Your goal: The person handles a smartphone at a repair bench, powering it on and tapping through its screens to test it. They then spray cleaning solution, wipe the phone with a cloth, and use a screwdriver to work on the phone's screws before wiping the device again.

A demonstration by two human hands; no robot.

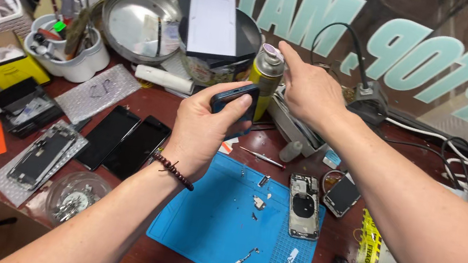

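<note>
A cluttered dark-red desk [146,95] sits against a shop window with large pale lettering. The left hand [204,130] is closed around a dark phone [234,98], holding it up edgewise above the desk. The right hand [309,90] is wrapped round a yellow spray can [265,80] standing just beside the phone, forefinger on its top. Below the hands lies a blue work mat [219,223] with small parts and an opened phone frame [303,205] at its right edge. Two black screens [124,142] lie to the left, and a metal bowl [139,19] stands behind.
</note>
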